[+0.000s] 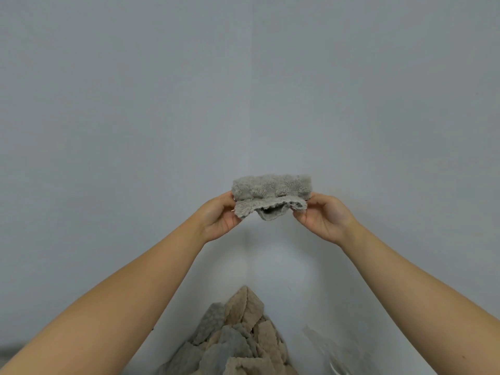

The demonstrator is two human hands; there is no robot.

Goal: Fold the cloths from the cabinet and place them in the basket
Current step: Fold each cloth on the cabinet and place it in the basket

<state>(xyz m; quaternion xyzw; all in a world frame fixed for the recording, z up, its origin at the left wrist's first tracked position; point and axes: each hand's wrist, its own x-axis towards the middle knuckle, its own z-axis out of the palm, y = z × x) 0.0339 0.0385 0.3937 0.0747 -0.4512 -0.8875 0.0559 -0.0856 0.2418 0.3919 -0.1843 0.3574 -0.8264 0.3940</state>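
Head view. Grey cloth [272, 194], partly folded, is being held at frame centre, long axis running left to right. Each end is being pinched by fingers: left hand [219, 217], right hand [323, 217], equally near. Cloth pile [238, 336] is being seen at bottom centre.

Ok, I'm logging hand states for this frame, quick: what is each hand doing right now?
Left hand: closed, pinching the left end of the grey cloth.
Right hand: closed, pinching the same cloth's right end.
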